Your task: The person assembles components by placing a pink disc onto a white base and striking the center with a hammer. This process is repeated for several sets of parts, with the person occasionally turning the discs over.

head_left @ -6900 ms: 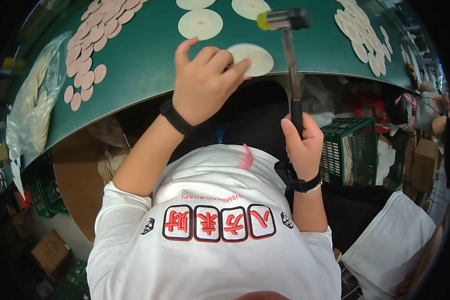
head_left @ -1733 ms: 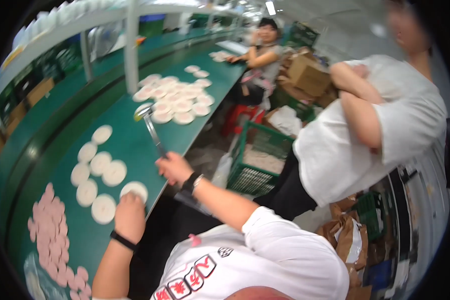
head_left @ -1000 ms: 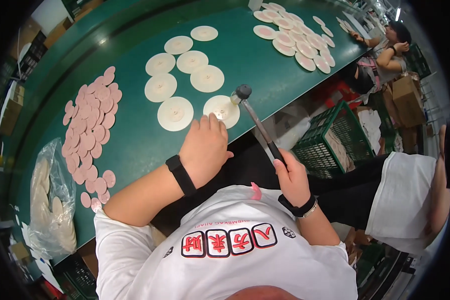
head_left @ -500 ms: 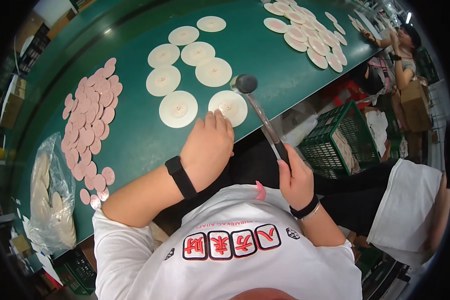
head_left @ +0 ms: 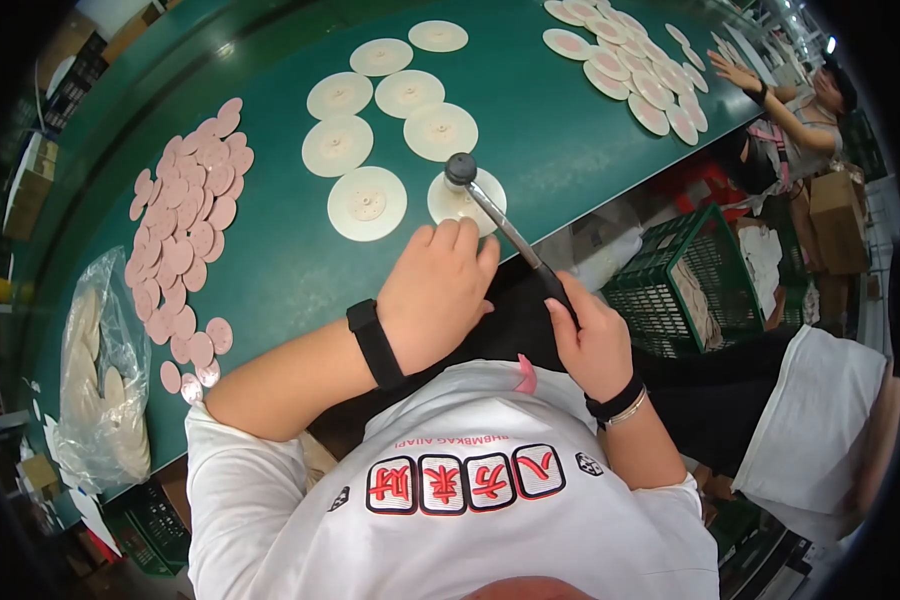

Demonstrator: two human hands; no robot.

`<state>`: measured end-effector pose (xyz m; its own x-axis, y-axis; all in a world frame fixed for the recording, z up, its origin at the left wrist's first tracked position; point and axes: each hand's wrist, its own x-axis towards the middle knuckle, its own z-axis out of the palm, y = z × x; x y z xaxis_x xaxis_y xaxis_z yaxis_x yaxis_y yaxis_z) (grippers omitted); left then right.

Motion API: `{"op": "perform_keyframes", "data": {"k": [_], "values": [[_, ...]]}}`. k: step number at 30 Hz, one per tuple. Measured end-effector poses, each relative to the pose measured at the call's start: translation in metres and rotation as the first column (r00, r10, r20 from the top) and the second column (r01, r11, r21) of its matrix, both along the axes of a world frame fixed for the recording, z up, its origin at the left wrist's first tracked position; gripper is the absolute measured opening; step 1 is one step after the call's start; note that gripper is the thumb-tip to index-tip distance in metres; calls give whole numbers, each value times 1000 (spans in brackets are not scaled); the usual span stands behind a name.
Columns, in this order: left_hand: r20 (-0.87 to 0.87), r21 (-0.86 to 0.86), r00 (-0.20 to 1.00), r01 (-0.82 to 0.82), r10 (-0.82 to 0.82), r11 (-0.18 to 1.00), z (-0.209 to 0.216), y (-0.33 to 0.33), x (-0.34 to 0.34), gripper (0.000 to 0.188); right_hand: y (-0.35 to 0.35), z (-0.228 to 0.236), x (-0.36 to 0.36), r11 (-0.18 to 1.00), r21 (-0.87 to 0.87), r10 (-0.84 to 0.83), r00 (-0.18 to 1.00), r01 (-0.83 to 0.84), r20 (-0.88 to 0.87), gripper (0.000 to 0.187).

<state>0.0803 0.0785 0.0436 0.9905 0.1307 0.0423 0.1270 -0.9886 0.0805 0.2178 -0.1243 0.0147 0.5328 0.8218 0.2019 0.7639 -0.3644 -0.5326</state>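
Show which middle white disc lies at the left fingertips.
The closest pair's right disc: the left hand overlaps its near edge, and the hammer crosses it. The other seven lie clear of the hand.

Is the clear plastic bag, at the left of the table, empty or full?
Not empty: pale, rounded pieces show through the clear plastic bag. Whether it is full, I cannot tell.

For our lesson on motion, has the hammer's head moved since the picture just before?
Yes: the hammer's head has shifted left in view, closer to the untouched disc nearest the left hand.
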Motion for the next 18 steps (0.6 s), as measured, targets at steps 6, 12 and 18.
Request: {"op": "perform_keyframes", "data": {"k": [6,12,18], "values": [[39,-202,998,-38,47,979,16,12,3,64,-2,7,5,999,46,-12,970,24,-241,32],[65,67,997,-37,33,997,0,26,-2,66,-12,-4,-9,978,172,-104,989,120,-102,33],[22,134,999,-27,24,991,-2,26,-4,68,-13,3,-17,998,-28,-57,998,58,29,35]]}}
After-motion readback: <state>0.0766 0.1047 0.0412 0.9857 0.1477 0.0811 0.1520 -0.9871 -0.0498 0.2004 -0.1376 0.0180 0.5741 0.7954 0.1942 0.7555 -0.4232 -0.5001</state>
